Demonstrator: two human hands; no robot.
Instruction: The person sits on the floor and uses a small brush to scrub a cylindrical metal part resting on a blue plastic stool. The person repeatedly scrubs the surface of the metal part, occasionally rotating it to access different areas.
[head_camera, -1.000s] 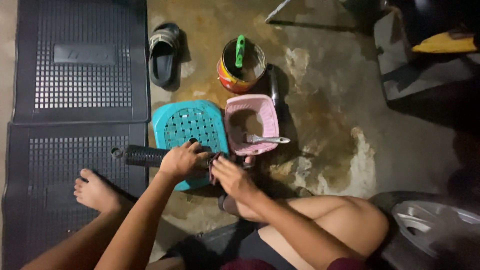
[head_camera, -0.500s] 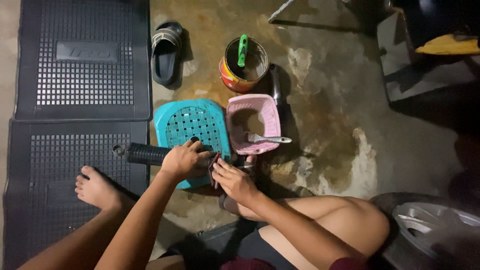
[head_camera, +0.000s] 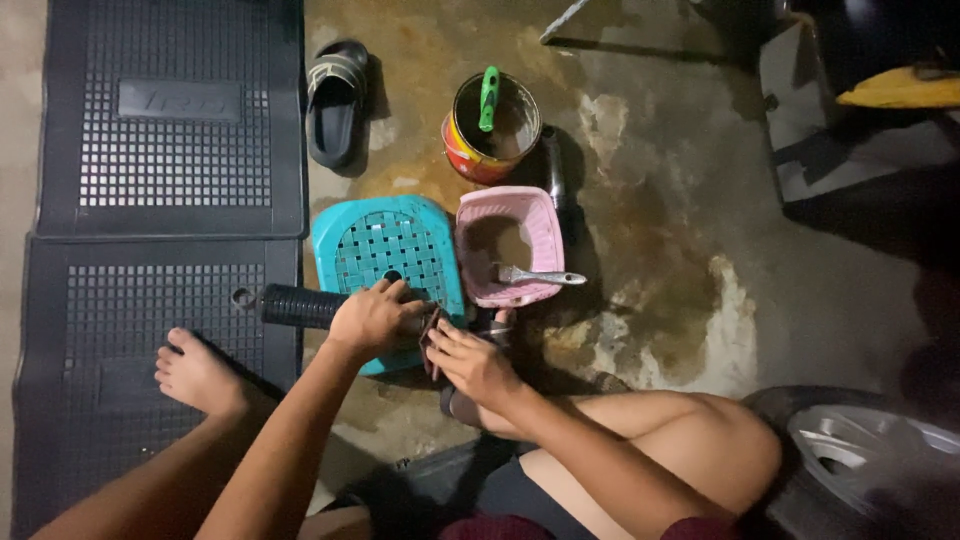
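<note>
Gripping a black ribbed tube (head_camera: 300, 306) that lies across the teal stool (head_camera: 352, 232), the left hand (head_camera: 372, 318) wraps it closed to steady it, while the right hand (head_camera: 472, 356), at its 3 o'clock end, pinches a small dark piece — what, unclear — with the pink basket (head_camera: 540, 232) at 1 o'clock.

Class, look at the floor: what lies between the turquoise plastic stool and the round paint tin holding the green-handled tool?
In the head view, only bare stained concrete floor separates the turquoise plastic stool from the round paint tin.
</note>
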